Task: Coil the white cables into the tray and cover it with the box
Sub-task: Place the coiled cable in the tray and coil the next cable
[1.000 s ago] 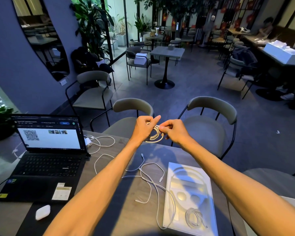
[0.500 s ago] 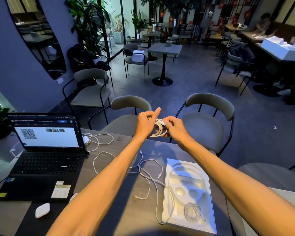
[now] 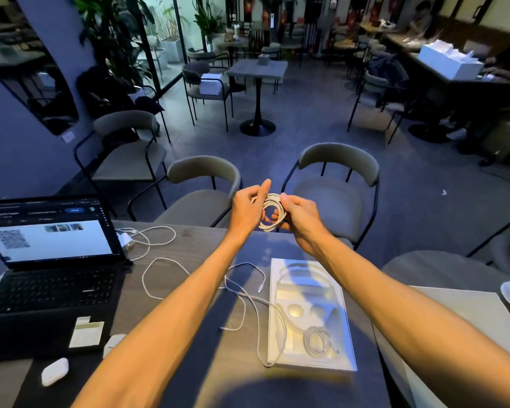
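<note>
The left hand [image 3: 248, 209] and the right hand [image 3: 298, 214] meet above the far edge of the table [image 3: 206, 363], both closed on one coiled white cable [image 3: 273, 213]. The left fingers pinch the coil's left side with the thumb raised; the right fingers curl round its right side, one fingertip showing through the ring.

Below the hands, the white tray [image 3: 309, 293] lies flat on the table, with a second coiled cable [image 3: 318, 341] in its near recess. A loose white cable [image 3: 248, 295] sprawls on the table left of the tray, one loop crossing the tray's left edge; part of it runs under the left forearm. Further left sit an open laptop [image 3: 50, 272], a white charger [image 3: 125, 240] with its own cable, and a small white case [image 3: 55, 375]. Two grey chairs [image 3: 336, 178] stand beyond the table.
</note>
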